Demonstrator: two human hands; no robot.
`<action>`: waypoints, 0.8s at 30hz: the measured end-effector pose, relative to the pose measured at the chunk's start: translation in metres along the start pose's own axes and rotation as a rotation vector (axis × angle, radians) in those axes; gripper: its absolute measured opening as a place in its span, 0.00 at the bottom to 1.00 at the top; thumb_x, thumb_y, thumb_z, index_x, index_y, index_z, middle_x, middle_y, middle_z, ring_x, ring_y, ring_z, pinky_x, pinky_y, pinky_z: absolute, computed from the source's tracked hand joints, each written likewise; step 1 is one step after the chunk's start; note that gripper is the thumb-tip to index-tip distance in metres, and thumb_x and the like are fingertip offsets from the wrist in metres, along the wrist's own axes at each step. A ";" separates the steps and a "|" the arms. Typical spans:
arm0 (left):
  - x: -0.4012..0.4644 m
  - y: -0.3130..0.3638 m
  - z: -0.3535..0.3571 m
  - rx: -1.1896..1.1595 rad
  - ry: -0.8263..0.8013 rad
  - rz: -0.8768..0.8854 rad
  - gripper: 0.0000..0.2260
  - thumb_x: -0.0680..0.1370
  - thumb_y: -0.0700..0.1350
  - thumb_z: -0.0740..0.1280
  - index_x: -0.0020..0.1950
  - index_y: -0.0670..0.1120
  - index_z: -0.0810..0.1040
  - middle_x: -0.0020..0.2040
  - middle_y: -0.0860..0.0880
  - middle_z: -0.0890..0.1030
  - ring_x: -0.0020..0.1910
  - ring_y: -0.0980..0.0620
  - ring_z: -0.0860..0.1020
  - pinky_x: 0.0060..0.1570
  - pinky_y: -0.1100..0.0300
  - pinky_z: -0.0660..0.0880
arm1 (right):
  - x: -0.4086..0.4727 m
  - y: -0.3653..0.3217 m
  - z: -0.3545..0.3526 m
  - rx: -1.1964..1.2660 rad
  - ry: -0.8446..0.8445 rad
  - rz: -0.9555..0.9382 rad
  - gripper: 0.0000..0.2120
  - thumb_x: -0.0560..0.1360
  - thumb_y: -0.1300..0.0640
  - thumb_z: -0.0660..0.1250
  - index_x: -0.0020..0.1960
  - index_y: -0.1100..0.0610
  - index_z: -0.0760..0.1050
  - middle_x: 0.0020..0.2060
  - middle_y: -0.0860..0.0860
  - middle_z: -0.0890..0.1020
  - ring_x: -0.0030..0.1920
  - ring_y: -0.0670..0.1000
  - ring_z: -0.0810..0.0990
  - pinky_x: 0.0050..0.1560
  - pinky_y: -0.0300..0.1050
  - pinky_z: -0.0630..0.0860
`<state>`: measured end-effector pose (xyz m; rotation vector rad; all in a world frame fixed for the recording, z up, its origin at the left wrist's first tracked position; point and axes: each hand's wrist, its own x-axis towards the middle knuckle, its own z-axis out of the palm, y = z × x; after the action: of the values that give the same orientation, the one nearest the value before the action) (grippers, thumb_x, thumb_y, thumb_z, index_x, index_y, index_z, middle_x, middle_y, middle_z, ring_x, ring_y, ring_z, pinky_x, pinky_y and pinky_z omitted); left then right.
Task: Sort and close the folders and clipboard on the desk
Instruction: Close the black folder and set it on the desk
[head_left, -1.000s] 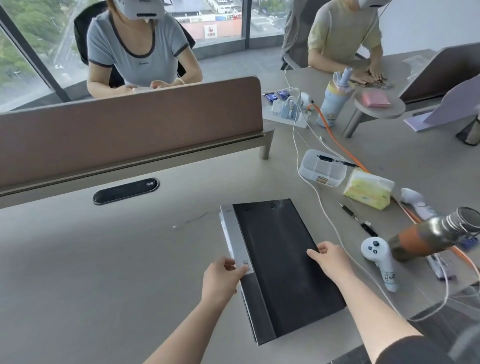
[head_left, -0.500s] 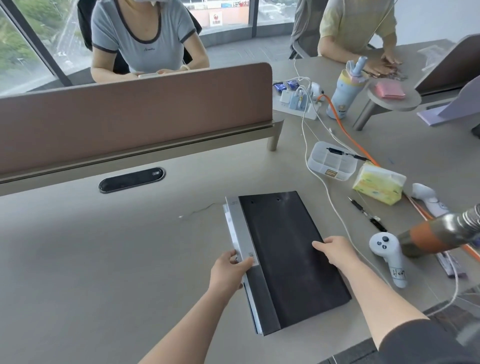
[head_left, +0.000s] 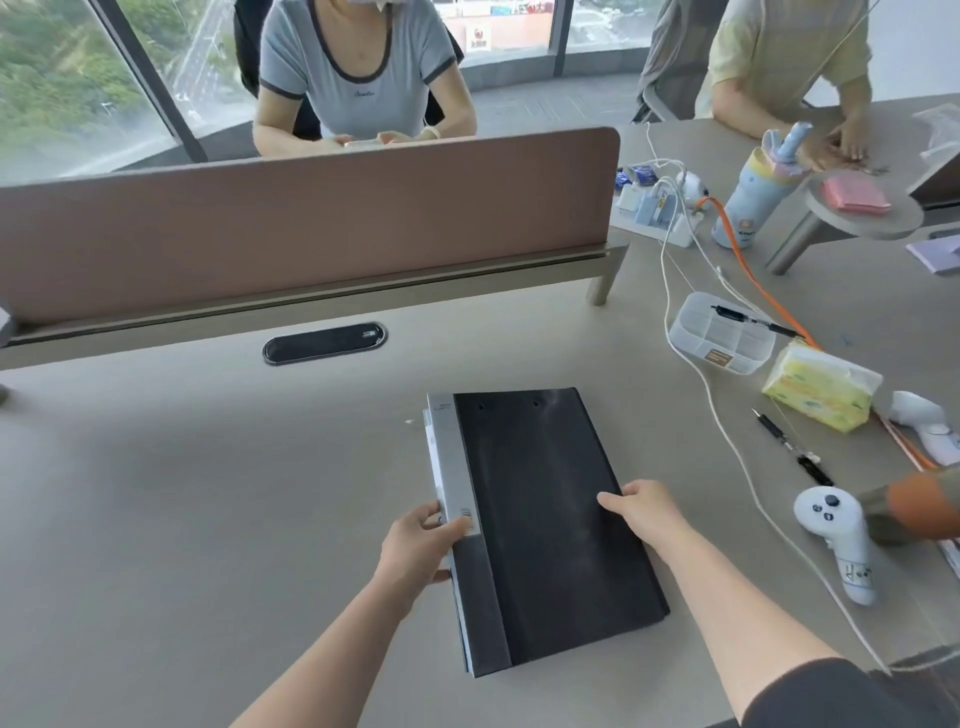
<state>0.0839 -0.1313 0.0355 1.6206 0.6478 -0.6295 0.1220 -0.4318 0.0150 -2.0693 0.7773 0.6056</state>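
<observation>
Centrally on the worktop (head_left: 208, 519): closed black folder (head_left: 550, 525) stacked on a grey-spined folder (head_left: 451, 467). Left hand (head_left: 415, 545) at the stack's left edge, fingers (head_left: 457, 529) curled on the grey spine. Right hand (head_left: 644, 506) flat on the black cover, holding nothing. White controller (head_left: 836, 535) right of the stack.

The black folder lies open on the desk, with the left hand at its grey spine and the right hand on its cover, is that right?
Not quite. The head view shows the black folder closed flat on the desk. The rest holds: left hand at the grey spine, right hand on the cover.
</observation>
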 end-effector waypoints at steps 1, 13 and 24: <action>-0.001 -0.003 -0.013 -0.005 0.005 -0.002 0.37 0.60 0.61 0.74 0.67 0.51 0.75 0.55 0.50 0.84 0.52 0.49 0.84 0.47 0.48 0.83 | -0.002 -0.005 0.010 -0.007 -0.019 -0.011 0.23 0.72 0.49 0.73 0.60 0.63 0.77 0.56 0.56 0.82 0.57 0.57 0.80 0.58 0.51 0.74; -0.032 -0.037 -0.160 -0.007 0.114 -0.011 0.13 0.76 0.46 0.70 0.61 0.50 0.79 0.48 0.49 0.87 0.46 0.51 0.85 0.41 0.55 0.82 | -0.061 -0.062 0.139 -0.192 -0.138 -0.177 0.13 0.73 0.48 0.70 0.42 0.54 0.69 0.36 0.48 0.76 0.35 0.49 0.74 0.34 0.44 0.66; -0.047 -0.057 -0.210 -0.035 0.125 0.025 0.09 0.79 0.45 0.68 0.57 0.55 0.81 0.49 0.52 0.87 0.45 0.57 0.85 0.40 0.60 0.81 | -0.085 -0.067 0.193 -0.304 -0.063 -0.250 0.14 0.72 0.44 0.69 0.46 0.52 0.69 0.34 0.45 0.73 0.36 0.50 0.73 0.34 0.44 0.67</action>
<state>0.0195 0.0810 0.0582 1.6425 0.7255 -0.4989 0.0834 -0.2144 0.0006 -2.3643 0.3988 0.6760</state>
